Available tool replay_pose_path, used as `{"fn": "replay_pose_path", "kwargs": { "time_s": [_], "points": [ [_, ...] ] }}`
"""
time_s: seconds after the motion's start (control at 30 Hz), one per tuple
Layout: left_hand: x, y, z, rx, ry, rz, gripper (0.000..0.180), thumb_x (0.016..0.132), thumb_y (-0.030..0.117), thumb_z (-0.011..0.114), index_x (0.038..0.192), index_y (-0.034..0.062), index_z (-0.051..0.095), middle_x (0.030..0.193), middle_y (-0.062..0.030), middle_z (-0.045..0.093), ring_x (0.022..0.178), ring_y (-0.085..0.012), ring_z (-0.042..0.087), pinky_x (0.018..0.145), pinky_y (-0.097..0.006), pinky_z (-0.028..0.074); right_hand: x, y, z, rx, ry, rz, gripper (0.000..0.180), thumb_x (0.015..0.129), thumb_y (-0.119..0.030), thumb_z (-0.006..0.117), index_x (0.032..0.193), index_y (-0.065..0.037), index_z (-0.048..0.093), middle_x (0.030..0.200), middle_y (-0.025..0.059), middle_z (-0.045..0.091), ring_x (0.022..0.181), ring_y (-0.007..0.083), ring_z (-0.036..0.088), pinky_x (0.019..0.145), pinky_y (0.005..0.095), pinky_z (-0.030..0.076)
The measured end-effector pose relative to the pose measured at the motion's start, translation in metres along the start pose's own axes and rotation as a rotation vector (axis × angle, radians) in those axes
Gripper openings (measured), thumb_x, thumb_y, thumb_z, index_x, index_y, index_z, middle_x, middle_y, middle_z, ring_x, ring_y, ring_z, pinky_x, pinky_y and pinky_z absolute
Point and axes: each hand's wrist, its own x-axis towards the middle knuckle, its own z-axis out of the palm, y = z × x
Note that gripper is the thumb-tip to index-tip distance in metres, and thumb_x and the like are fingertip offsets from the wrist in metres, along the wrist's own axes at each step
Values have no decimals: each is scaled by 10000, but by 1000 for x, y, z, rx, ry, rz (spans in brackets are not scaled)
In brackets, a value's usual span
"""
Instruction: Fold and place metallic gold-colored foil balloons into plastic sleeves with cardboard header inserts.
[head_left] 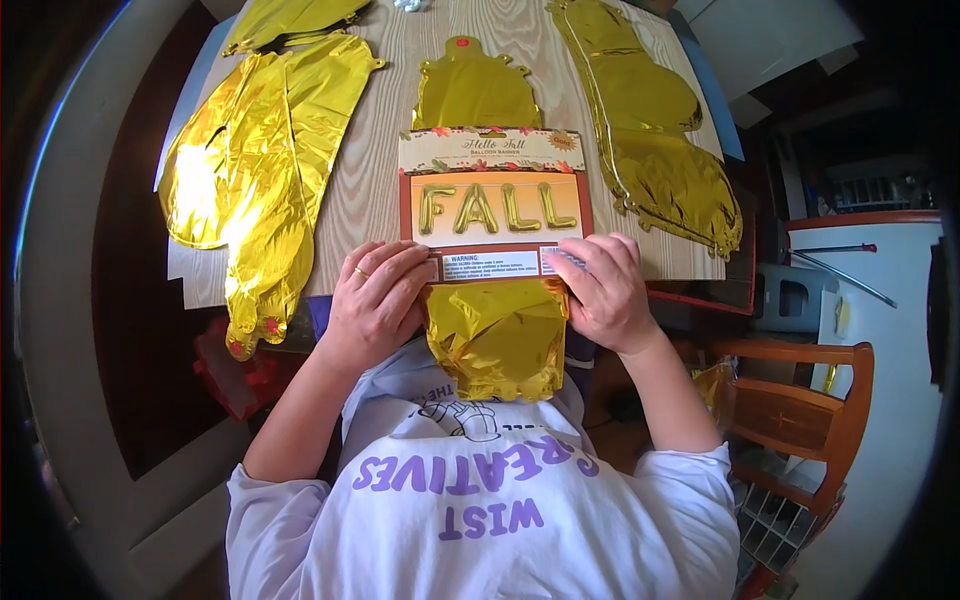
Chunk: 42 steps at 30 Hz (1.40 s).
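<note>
at the near edge of the wooden table (370, 190), the person is pressing both hands down on a printed cardboard header card (492, 205) that is lying flat over a deflated gold foil balloon (497, 335). the left hand (375, 300) is sitting palm-down on the card's lower left corner, fingers fairly close together and slightly curled, a ring showing on one finger. the right hand (605, 290) is doing the same on the lower right corner, fingers spread a bit wider. neither hand is wrapping around anything; both are pinning the card and foil against the table edge, likely to keep the stack from sliding.

the balloon is running under the card: its top end is sticking out above the card, toward the far side, and its bottom end is hanging off the table edge between the hands, crumpled against the person's white shirt (480, 510).

other gold foil balloons are lying flat and deflated: a pile to the left (250, 160), partly overhanging the edge, and a long piece on the right (650, 130). they are sitting well apart from the hands, probably to keep the middle free. a wooden chair (810, 410) is standing at lower right.
</note>
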Motion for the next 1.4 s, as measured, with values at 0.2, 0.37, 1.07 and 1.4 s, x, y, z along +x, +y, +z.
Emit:
{"fn": "replay_pose_path", "kwargs": {
  "time_s": [0.2,0.37,1.07,1.4],
  "points": [
    [-5,0,-1,-18,8,8,418,687,17,725,1098,54,665,1185,-97,675,1110,-297,654,989,-470,491,-4,2,2,-3,-21,-32,396,730,-86,740,1121,-72,675,1107,67,637,1019,273,592,929,449,451],
    [-6,-3,-4,-22,2,2,350,715,61,729,1062,55,681,1175,-83,682,1113,-276,646,999,-460,479,-2,3,7,60,22,-27,355,722,-62,748,1072,-73,692,1046,55,650,961,273,600,876,426,475],
    [36,55,13,-50,-302,244,645,827,263,708,1426,94,541,1540,-98,465,1443,-274,415,1196,-484,295,20,-3,12,215,-60,217,591,804,-103,804,1350,-127,579,1241,143,564,973,287,622,866,406,522],
    [-8,19,-3,251,-471,-10,925,753,339,775,1529,20,387,1627,-138,336,1525,-293,286,1246,-507,176,23,-4,12,327,-88,263,461,804,-91,807,1248,-88,682,1274,131,583,811,232,588,786,352,522]
  ]
}}
